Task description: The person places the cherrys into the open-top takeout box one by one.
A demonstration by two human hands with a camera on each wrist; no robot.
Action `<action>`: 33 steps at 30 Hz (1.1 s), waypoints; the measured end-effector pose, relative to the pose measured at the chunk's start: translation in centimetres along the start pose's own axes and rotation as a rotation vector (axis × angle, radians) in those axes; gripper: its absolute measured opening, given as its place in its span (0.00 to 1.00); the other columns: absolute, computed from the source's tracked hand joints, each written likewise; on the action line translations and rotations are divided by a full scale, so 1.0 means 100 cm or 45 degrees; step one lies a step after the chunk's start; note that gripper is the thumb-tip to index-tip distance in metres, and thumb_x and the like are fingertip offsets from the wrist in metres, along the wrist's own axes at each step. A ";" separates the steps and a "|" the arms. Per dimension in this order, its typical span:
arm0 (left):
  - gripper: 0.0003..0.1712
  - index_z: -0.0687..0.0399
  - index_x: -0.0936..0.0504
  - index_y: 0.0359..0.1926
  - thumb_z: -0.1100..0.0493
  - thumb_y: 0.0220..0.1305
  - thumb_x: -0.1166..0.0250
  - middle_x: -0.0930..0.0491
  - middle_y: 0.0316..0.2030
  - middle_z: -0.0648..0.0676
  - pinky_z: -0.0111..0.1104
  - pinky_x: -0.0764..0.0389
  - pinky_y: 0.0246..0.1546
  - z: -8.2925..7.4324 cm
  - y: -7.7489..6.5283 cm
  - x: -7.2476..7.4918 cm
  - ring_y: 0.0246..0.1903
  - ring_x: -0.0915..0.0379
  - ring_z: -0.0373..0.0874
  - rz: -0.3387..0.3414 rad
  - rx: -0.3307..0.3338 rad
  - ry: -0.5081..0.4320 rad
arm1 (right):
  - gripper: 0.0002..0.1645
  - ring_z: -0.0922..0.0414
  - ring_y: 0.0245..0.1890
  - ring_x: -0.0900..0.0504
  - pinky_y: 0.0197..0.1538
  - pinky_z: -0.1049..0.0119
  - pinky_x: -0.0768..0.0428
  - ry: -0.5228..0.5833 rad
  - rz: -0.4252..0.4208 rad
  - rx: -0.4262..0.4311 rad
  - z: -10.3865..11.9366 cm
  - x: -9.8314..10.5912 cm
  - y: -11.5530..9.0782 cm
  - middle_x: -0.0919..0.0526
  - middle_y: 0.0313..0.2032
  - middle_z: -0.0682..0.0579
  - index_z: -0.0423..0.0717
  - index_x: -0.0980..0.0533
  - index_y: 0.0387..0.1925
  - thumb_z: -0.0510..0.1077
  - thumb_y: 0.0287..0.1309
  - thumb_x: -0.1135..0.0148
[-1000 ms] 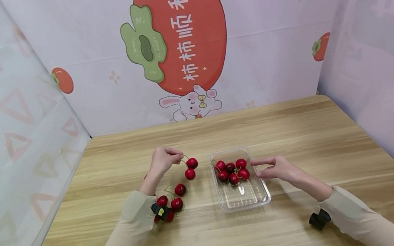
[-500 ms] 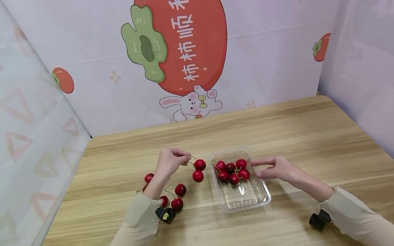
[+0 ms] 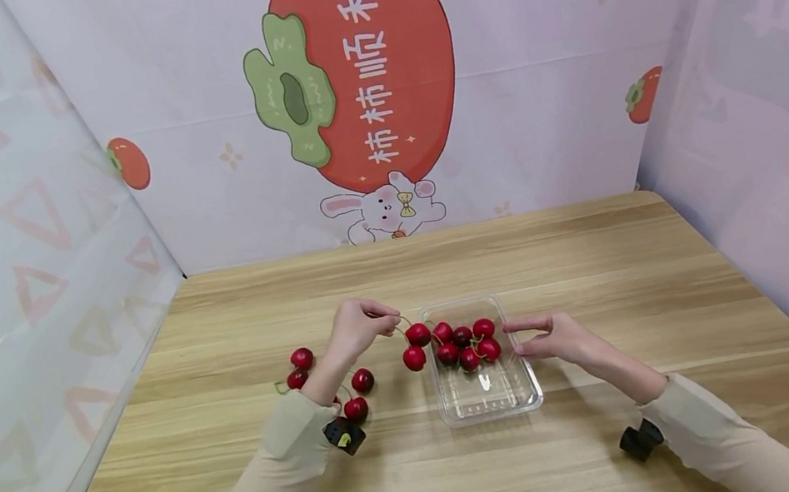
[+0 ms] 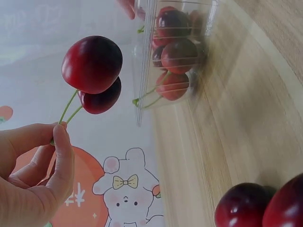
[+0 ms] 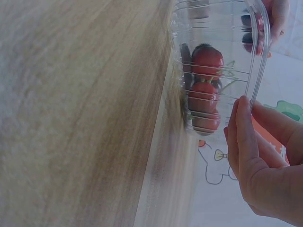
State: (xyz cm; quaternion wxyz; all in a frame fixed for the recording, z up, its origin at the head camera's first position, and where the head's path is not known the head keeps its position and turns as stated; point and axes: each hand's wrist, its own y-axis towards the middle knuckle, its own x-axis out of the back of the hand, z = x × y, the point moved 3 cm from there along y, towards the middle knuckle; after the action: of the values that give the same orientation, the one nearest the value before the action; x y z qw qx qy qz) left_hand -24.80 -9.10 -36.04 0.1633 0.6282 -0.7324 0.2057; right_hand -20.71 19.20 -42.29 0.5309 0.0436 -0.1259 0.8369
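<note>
While left hand (image 3: 363,324) pinches stems (image 4: 69,104): best lift 2 cherries (image 3: 414,358) over punnet rim (image 3: 494,414).
Right hand (image 3: 553,336): fingers apart, touching punnet rim.

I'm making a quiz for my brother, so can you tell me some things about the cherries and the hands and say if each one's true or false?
1. The left hand pinches two cherries by their stems. True.
2. The right hand holds a cherry. False: it touches the clear box.
3. Other cherries lie in the box. True.
4. Every cherry is off the table. False: some cherries lie on it.
</note>
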 end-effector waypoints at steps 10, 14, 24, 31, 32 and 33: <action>0.03 0.63 0.16 0.28 0.66 0.50 0.35 0.18 0.24 0.56 0.31 0.22 0.28 0.000 -0.001 -0.012 0.19 0.24 0.40 0.030 -0.014 -0.036 | 0.30 0.47 0.41 0.21 0.42 0.63 0.22 0.012 0.003 -0.001 -0.001 0.000 0.001 0.35 0.55 0.32 0.28 0.36 0.55 0.37 0.51 0.40; 0.03 0.63 0.16 0.27 0.66 0.50 0.35 0.18 0.24 0.57 0.35 0.21 0.31 -0.001 -0.002 -0.017 0.20 0.23 0.41 0.041 -0.029 -0.040 | 0.29 0.46 0.41 0.21 0.42 0.63 0.22 0.004 -0.003 -0.004 -0.001 0.000 0.001 0.34 0.55 0.32 0.28 0.36 0.55 0.36 0.51 0.40; 0.04 0.65 0.17 0.28 0.67 0.49 0.35 0.18 0.23 0.57 0.29 0.23 0.25 -0.002 -0.005 -0.029 0.19 0.23 0.41 0.073 -0.066 -0.027 | 0.30 0.46 0.41 0.21 0.43 0.62 0.23 -0.021 -0.003 -0.007 0.000 0.000 -0.001 0.33 0.54 0.32 0.29 0.35 0.55 0.38 0.51 0.40; 0.04 0.67 0.17 0.28 0.69 0.50 0.36 0.19 0.22 0.57 0.40 0.21 0.30 0.000 -0.007 -0.037 0.18 0.24 0.40 0.110 -0.090 -0.044 | 0.30 0.46 0.41 0.21 0.44 0.61 0.23 -0.025 -0.008 -0.010 0.001 0.000 -0.001 0.33 0.54 0.34 0.31 0.35 0.55 0.38 0.52 0.40; 0.04 0.67 0.17 0.28 0.68 0.50 0.36 0.19 0.22 0.57 0.41 0.21 0.31 0.000 -0.008 -0.037 0.18 0.24 0.40 0.111 -0.091 -0.042 | 0.29 0.46 0.41 0.21 0.45 0.61 0.23 -0.026 -0.009 -0.011 0.001 0.000 -0.001 0.33 0.54 0.34 0.31 0.35 0.55 0.38 0.52 0.40; 0.03 0.66 0.17 0.27 0.68 0.50 0.36 0.19 0.23 0.58 0.41 0.21 0.31 0.000 -0.008 -0.038 0.18 0.23 0.41 0.112 -0.092 -0.040 | 0.29 0.46 0.41 0.21 0.45 0.61 0.23 -0.028 -0.010 -0.011 0.001 0.000 -0.001 0.33 0.54 0.34 0.31 0.35 0.55 0.38 0.52 0.40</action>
State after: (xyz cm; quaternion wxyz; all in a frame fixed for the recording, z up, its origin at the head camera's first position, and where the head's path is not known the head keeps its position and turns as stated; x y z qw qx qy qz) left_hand -23.42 -5.95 -37.87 0.1652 0.5921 -0.7688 0.1764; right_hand -20.60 19.28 -42.19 0.5328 0.0511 -0.1351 0.8338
